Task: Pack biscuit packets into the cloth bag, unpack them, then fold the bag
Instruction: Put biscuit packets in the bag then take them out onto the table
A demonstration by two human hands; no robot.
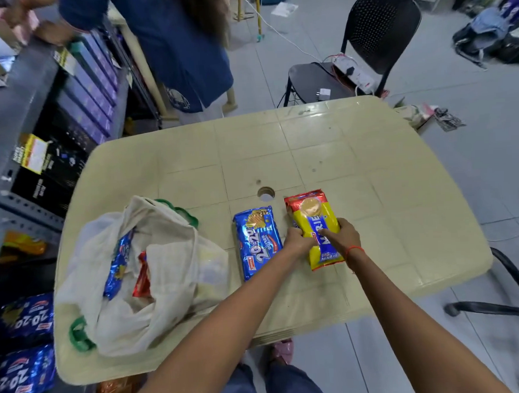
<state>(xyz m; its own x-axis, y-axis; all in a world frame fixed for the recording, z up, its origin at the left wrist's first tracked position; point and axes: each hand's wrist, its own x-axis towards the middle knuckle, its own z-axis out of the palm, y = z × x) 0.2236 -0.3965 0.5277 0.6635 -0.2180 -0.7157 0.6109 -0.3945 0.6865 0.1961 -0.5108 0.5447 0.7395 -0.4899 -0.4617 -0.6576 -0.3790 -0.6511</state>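
Gripping: left hand (296, 239) and right hand (340, 237) both clamp the yellow Marie packet (313, 224), which rests on the table (384, 192).
Long axis: pointing away from the person.
Cloth bag (166, 258): open, well left; left hand nearer.

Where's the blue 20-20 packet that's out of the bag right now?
The 20-20 packet lies flat on the table, between the cloth bag to its left and the Marie packet held in both hands.

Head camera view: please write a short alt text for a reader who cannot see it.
Both hands, left and right, hold a yellow Marie biscuit packet on a beige table. A blue 20-20 packet lies beside it, and an open white cloth bag with packets inside sits further left.
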